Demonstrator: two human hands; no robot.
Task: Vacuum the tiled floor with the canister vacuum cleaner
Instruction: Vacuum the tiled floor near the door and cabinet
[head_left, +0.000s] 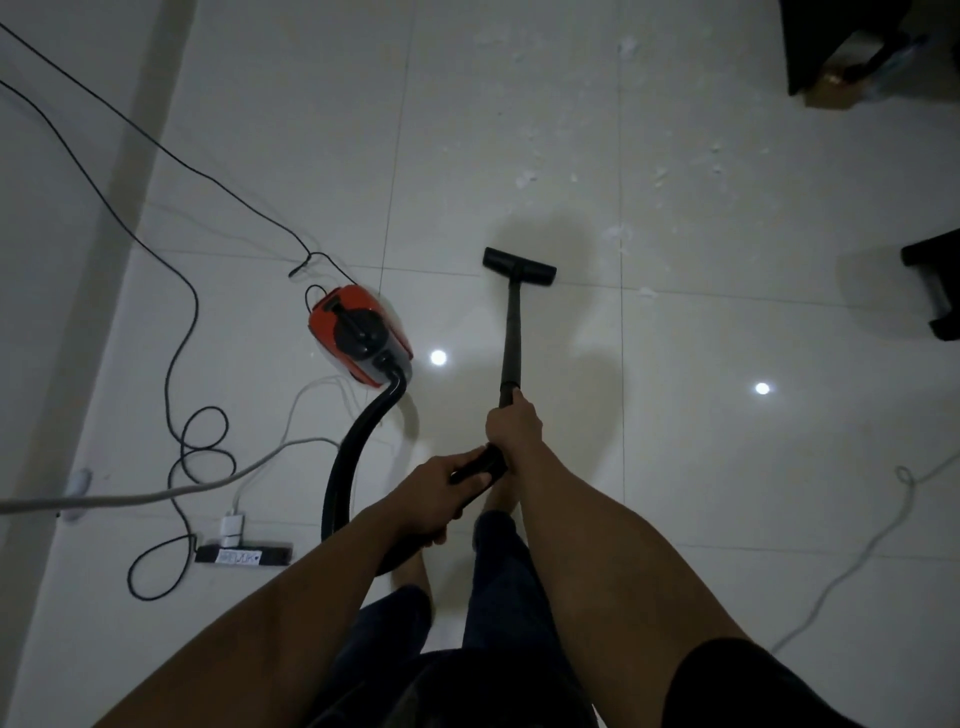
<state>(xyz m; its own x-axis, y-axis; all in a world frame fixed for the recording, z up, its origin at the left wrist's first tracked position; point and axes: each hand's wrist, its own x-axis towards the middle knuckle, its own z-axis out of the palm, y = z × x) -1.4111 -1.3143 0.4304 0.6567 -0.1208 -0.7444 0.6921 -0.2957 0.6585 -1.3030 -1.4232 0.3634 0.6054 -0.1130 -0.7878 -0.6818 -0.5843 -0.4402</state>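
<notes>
Nearest me, the person's left hand (439, 491) had its fingers curled round the black handle (480, 467) where the hose (349, 462) joined. Just ahead, the right hand (514, 426) gripped the wand (511, 338), fingers wrapped about it. The floor head (519, 266) lay flat on the tiled floor (727, 467) out in front, mid-stroke by my reckoning. White scraps (525, 179) lay beyond it and to its right, so the next push wanted to go forward and rightward over them.

Toward the floor's left edge lay a power strip (244, 553) and a looping black cord (182, 374), and a white cable (857, 561) trailed at the right. The orange canister (358, 338) sat left of the wand, tethered by the hose. A dark stool base (935, 280) at the right edge looked likely to block the head.
</notes>
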